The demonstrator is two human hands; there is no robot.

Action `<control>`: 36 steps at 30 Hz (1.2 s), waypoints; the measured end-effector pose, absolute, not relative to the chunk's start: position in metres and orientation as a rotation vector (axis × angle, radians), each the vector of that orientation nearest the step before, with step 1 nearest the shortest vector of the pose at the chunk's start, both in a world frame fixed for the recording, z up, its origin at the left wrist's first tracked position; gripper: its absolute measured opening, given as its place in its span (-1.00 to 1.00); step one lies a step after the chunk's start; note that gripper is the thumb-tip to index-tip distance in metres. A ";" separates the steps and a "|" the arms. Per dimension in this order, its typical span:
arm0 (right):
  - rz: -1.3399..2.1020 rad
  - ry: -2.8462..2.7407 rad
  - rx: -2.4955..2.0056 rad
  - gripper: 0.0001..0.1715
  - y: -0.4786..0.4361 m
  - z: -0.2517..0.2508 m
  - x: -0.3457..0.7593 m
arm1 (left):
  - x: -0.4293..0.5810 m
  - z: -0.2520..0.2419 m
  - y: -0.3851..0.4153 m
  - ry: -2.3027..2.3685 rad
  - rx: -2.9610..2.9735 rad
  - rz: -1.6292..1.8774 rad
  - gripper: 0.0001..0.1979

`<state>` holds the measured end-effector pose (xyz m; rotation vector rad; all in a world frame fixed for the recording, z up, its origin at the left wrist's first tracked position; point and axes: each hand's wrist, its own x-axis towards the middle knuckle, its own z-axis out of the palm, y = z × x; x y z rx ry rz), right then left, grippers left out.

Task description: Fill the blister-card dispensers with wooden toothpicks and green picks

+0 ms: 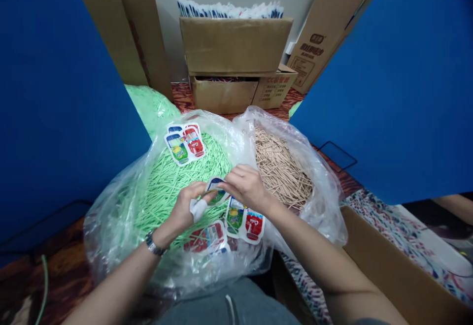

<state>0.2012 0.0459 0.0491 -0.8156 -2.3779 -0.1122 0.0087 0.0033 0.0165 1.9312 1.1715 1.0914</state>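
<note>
Over a big clear plastic bag of thin green sticks [166, 187], my left hand [184, 206] and my right hand [246, 186] hold a small printed packet [215, 187] between them. Both have their fingers pinched at its edges. Something white [198, 209] covers part of a left finger. Just below my right hand lies a pair of jar-shaped packets [244, 219], one green, one red marked Cola. Similar packets [185, 143] rest on the far side of the green sticks. Nearer me, a red packet [209, 239] lies partly under loose sticks.
A second clear bag of tan sticks [281, 167] adjoins on the right. Blue panels [391, 83] flank both sides. Behind stand stacked cardboard boxes [236, 44], the upper filled with packets. An open carton [399, 266] sits at lower right, beside a mass of blue, red and white packets.
</note>
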 end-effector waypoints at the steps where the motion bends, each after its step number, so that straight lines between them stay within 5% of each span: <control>1: -0.109 -2.392 -0.798 -0.59 0.047 0.051 0.196 | 0.004 0.017 0.005 1.194 1.953 1.096 -0.84; 6: 0.142 -2.332 -0.719 -0.80 0.048 0.056 0.182 | -0.018 0.011 0.009 1.363 1.847 1.194 -0.85; 9: 0.317 -2.164 -0.879 -0.63 0.045 0.042 0.189 | -0.031 0.007 0.009 1.413 1.690 1.257 -0.85; 12: 0.390 -2.436 -1.008 -0.67 0.040 0.010 0.203 | -0.041 0.005 0.010 1.488 1.510 1.327 -0.81; 20: 0.148 -2.803 -1.332 -0.31 0.024 -0.056 0.210 | -0.034 0.001 0.007 1.472 1.368 1.326 -0.74; 25: 0.144 -2.782 -1.412 -0.57 0.019 -0.059 0.200 | -0.029 -0.001 0.006 1.483 1.374 1.319 -0.71; 36: 0.068 -2.773 -1.337 -0.79 0.016 -0.079 0.196 | -0.022 -0.001 0.007 1.442 1.316 1.299 -0.67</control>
